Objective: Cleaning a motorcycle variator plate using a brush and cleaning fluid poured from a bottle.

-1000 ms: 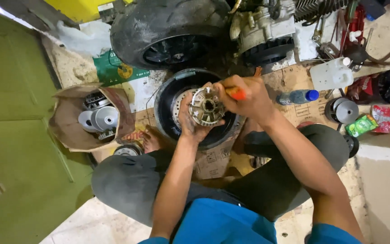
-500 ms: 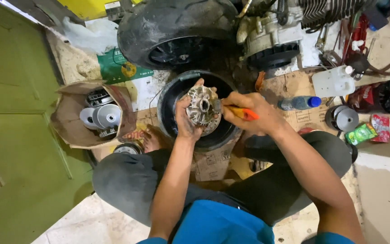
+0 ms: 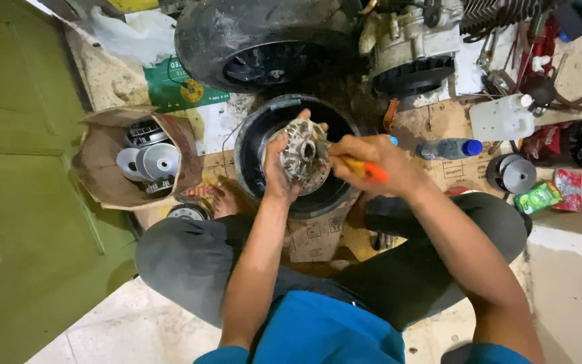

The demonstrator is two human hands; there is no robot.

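Note:
My left hand grips a round, dirty metal pulley part, holding it upright over a black round basin on the floor. My right hand holds an orange-handled tool whose tip is pressed against the part's centre. I sit cross-legged on the floor, my knees on either side of the basin.
A cardboard box with several metal discs sits at left. A scooter tyre and engine lie beyond the basin. At right are a water bottle, a white jug, a metal bell part and green packets.
The orange tool has swung from above the part to its right side, tip now at the centre. My left hand has turned the part slightly.

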